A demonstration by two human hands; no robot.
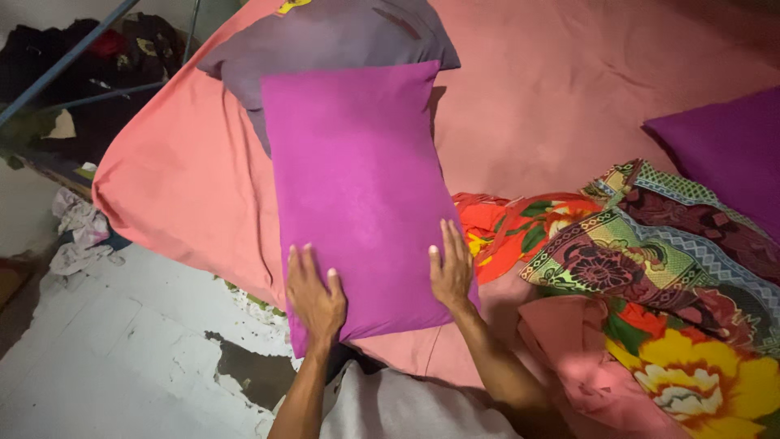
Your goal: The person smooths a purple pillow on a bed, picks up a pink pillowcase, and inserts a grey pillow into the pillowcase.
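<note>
From the head camera, both hands lie flat on the near end of a magenta pillow (357, 195) that rests lengthwise on a bed covered with a salmon-pink sheet (552, 97). The left hand (315, 297) presses on the pillow's lower left corner with its fingers spread and straight, palm down, closed around nothing. The right hand (452, 272) sits the same way near the lower right edge, fingers extended and together, only touching the fabric rather than gripping it. The far end of the magenta pillow overlaps a grey-purple pillow (325, 36) lying behind it near the head of the bed. To the right, well apart from the hands, a darker purple pillow (723, 154) lies by the frame's edge, and a crumpled floral blanket (650, 268) in red, green and yellow is bunched just beside the right forearm. Below the bed's edge at the left is a worn white floor (122, 341)
</note>
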